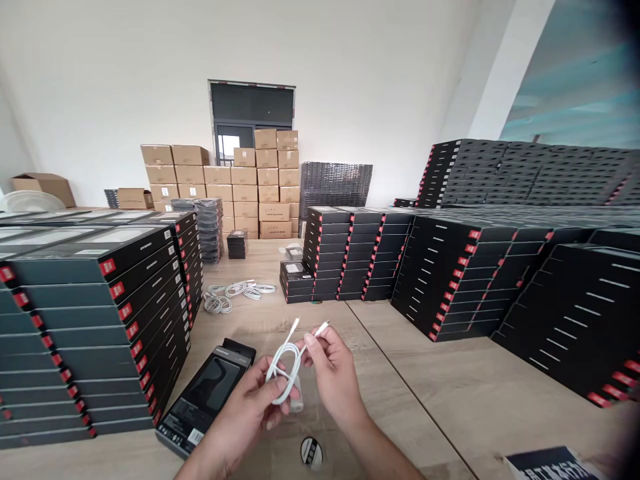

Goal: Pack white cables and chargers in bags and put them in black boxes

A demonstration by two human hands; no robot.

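Head view: both hands meet low in the middle of the picture, raised above the wooden table (425, 380).
Left grip: the left hand (250, 410) is closed, thumb and fingertips pinching the lower side of a coiled white cable (285, 370). The palm is turned up and to the right, and the forearm comes in from the bottom edge.
Right grip: the right hand (333, 377) is closed too, thumb and forefinger pinching the same cable near its plug ends. The back of the hand faces the camera, and the forearm slants in from the lower right.
Cable: held in the air between the two hands in a loose oval coil, with both plug ends pointing up and away, clear of the table.
Beside the left hand: an open black box (207, 393) lies flat on the table.
Under the wrists: a round sticker (311, 453) on the wood.
Farther off: loose cable coils (235, 293) lie on the table.
Sides: stacks of black boxes (90, 320) stand left and right.
Back wall: cardboard cartons (260, 180) are piled up.
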